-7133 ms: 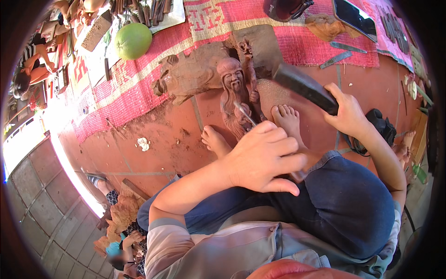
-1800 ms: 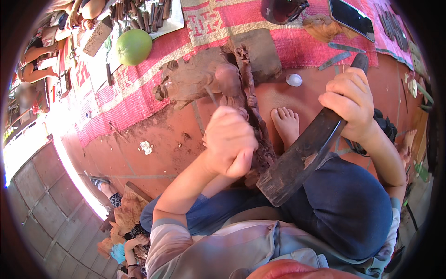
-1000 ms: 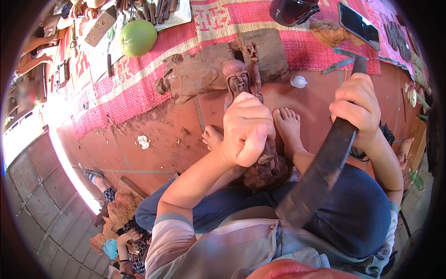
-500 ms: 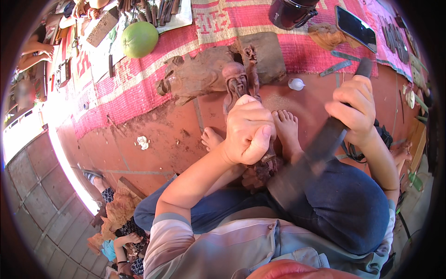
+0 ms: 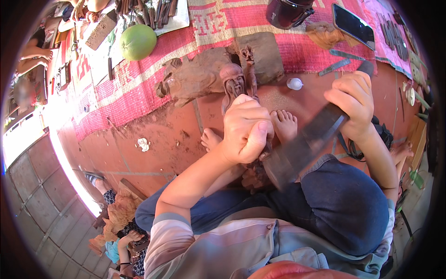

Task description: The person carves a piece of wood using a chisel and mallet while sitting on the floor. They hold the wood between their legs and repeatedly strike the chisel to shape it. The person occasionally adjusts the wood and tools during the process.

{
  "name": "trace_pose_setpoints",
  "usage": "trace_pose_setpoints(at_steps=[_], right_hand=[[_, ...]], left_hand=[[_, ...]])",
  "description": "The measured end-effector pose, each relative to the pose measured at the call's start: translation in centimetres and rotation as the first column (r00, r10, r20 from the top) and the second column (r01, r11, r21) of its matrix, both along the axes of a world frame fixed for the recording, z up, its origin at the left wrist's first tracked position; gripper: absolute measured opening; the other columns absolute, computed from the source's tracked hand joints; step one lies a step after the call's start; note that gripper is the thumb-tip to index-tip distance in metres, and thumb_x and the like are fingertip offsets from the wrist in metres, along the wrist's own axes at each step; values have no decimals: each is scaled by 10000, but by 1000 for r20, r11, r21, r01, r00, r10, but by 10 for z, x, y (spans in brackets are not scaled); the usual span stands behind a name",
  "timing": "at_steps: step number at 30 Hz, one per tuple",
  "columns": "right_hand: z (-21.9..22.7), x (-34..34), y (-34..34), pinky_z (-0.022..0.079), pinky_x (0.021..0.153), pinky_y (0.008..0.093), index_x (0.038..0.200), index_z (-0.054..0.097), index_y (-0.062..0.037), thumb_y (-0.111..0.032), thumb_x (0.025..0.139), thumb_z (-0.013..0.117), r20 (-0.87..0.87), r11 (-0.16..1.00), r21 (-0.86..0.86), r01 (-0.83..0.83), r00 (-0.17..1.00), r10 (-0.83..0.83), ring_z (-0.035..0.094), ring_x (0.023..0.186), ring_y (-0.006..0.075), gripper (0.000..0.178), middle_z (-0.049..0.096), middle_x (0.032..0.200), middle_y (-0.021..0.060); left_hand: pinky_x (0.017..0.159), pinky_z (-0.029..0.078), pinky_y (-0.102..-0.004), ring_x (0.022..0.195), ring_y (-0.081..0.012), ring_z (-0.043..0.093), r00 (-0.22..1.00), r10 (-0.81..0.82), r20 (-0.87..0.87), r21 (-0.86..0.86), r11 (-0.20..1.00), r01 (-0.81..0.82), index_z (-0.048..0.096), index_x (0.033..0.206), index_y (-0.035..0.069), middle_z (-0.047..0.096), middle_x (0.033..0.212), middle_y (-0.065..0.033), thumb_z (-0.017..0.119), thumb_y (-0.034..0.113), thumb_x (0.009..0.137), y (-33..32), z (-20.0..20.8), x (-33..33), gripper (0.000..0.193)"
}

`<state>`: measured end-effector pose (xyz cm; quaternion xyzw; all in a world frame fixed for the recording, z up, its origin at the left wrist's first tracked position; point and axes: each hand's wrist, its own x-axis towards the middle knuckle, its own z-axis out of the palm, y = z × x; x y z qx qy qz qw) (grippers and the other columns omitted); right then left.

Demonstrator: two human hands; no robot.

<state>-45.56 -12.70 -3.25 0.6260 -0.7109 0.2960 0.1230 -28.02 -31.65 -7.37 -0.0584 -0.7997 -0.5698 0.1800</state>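
Note:
A carved reddish wooden figure (image 5: 232, 76) of a bearded man lies between my bare feet, its top toward the wood block. My left hand (image 5: 246, 130) is closed in a fist over its body. The fist wraps a carving chisel (image 5: 266, 150), mostly hidden, with only a dark end showing beside the thumb. In my right hand (image 5: 352, 104) is a dark wooden mallet (image 5: 302, 151), gripped round its handle. The blurred mallet head is beside the left fist, close to the chisel's end; whether they touch I cannot tell. The figure's lower part is partly hidden behind the fist and mallet.
A rough wood block (image 5: 200, 76) lies at the figure's far end, on a pink woven mat (image 5: 153, 100). A green round fruit (image 5: 138, 43), dark mug (image 5: 289, 13), phone (image 5: 354, 27) and several carving tools (image 5: 395, 35) lie beyond. Other people sit at left.
The mallet head has swung up and left, nearer the left fist. Both hands stay closed in almost the same places.

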Motion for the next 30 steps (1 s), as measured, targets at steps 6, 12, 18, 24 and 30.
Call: trace_pose_setpoints(at_steps=[6,12,18,24,30], right_hand=[[-3,4,-10,377,663,331,837,630,-132,-165,639,665,-55,1000,2,-16,998,16,557,670,195,204,570,761,4],[-7,6,-6,386,675,326,807,623,-143,-191,623,646,12,998,16,-61,998,60,555,676,187,192,575,769,0],[-5,8,-7,389,678,328,809,620,-147,-209,642,632,-11,995,36,-97,995,97,553,690,182,179,571,771,3],[-3,9,-7,388,680,332,811,621,-150,-213,648,630,-6,996,50,-77,997,77,557,694,183,176,568,769,3],[-2,9,-8,388,686,334,816,623,-155,-209,651,629,-1,995,57,-77,997,77,561,701,181,174,569,771,3]], left_hand=[[656,360,-353,556,-218,475,992,-94,-82,-49,995,90,526,583,85,517,597,-32,455,136,799,-9,-3,4,233],[661,374,-355,571,-207,504,984,102,-145,-245,960,-136,557,590,92,537,612,-23,485,187,762,-16,10,22,210],[638,345,-353,561,-220,467,989,-58,-139,-83,995,47,513,577,88,477,607,-31,531,164,745,5,-1,8,185],[616,321,-352,542,-221,423,984,-112,-137,-88,991,101,469,557,98,424,586,-32,541,151,740,2,-11,3,204],[616,320,-350,541,-224,421,984,-121,-133,-96,989,109,462,556,98,428,586,-30,541,150,743,1,-10,3,210]])
